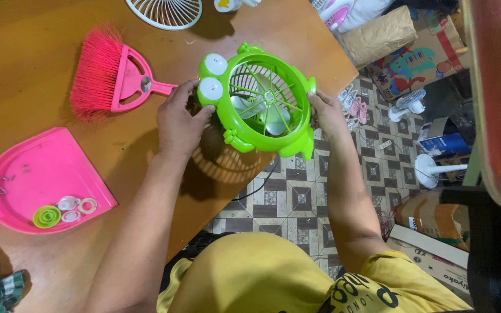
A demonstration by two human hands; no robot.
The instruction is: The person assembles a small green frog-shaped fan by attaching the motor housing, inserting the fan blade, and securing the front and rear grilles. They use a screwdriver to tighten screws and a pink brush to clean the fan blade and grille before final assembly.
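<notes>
A bright green frog-shaped fan (262, 101) with two white bulging eyes and a pale blade behind its green grille is held over the edge of a brown wooden table (30, 69). My left hand (178, 119) grips its left side next to the eyes. My right hand (327, 113) holds the right rim. A black cord hangs below the fan toward the floor.
A pink hand brush (108, 72) lies on the table left of the fan. A pink dustpan (36, 174) holds a green cap, small white rings and screws. A white fan grille (166, 11) lies at the far edge. Cardboard boxes and small white fans (433, 168) stand on the tiled floor.
</notes>
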